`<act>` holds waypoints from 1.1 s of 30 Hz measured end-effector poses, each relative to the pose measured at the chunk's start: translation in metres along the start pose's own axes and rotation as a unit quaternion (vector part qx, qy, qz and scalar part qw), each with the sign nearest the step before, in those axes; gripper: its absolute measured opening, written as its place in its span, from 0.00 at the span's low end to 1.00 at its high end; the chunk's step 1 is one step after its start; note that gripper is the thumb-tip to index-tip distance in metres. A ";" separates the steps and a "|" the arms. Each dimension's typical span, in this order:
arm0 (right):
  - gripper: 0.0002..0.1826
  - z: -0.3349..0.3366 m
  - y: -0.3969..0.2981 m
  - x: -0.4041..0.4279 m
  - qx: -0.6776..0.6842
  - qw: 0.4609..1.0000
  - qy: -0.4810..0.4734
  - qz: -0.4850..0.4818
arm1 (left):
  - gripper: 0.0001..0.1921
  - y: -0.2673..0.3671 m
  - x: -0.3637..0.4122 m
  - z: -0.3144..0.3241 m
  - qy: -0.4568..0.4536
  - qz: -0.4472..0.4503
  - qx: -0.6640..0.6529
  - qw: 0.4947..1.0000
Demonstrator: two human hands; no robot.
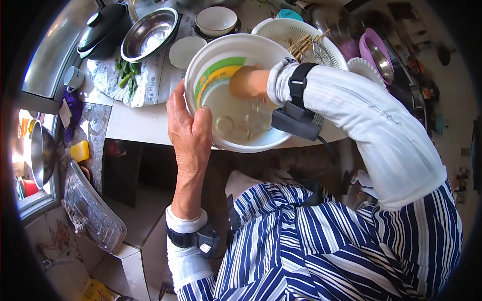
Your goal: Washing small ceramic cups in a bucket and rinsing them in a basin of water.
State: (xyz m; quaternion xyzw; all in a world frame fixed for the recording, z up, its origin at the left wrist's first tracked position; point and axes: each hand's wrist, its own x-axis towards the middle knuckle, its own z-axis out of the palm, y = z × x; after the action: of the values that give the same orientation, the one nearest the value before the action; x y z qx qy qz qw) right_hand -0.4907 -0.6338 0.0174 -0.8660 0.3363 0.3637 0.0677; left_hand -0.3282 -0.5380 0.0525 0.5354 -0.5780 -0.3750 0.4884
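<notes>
A white plastic bucket [212,53] with a green and yellow printed band stands at the counter's front edge. My left hand [191,122] grips its left rim, thumb over the near side. Cloudy water [235,109] lies inside, with a round glass-like item [224,125] and other clear round shapes [258,119] under it. My right hand [246,83] reaches down into the bucket from the right, blurred, its fingers partly hidden. Whether it holds anything does not show.
Behind the bucket's right side is a white colander [269,27] with wooden chopsticks [299,47] and a wire strainer [324,57]. A steel bowl [150,34], green leaves [130,77], a white dish [186,52] and a lidded black pot [103,37] stand left. A cup [73,77] sits farther left.
</notes>
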 end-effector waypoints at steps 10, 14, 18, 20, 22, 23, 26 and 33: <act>0.10 -0.013 0.004 -0.018 0.031 0.992 0.119 -0.021 | 0.24 -0.004 0.000 0.000 0.011 0.020 -0.011 1.000; 0.07 -0.025 0.011 -0.060 0.182 0.943 0.274 -0.046 | 0.24 -0.002 0.000 0.001 0.000 -0.007 -0.059 0.998; 0.05 -0.032 0.052 -0.164 0.133 0.861 0.489 0.030 | 0.26 0.005 0.005 0.007 -0.050 -0.016 -0.056 0.997; 0.04 -0.009 0.077 -0.226 0.156 0.824 0.535 0.098 | 0.28 0.027 0.007 0.024 -0.018 0.091 0.160 0.983; 0.09 0.027 0.109 -0.240 0.412 0.776 0.421 0.225 | 0.26 0.034 0.006 0.009 0.015 0.190 0.362 0.912; 0.09 0.047 0.122 -0.266 0.405 0.770 0.419 0.259 | 0.22 0.048 0.006 0.008 -0.001 0.221 0.351 0.910; 0.09 0.131 0.154 -0.352 0.484 0.705 0.279 0.437 | 0.18 0.093 0.010 0.032 -0.111 0.305 0.368 0.871; 0.10 0.271 0.153 -0.378 0.558 0.617 0.109 0.544 | 0.22 0.082 0.030 0.085 -0.431 0.123 0.400 0.799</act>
State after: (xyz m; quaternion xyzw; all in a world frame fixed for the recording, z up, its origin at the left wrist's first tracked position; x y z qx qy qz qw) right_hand -0.9384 -0.4514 0.0950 -0.3526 0.8893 -0.0205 0.2906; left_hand -0.4297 -0.5628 0.1150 0.3905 -0.8887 -0.2387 -0.0267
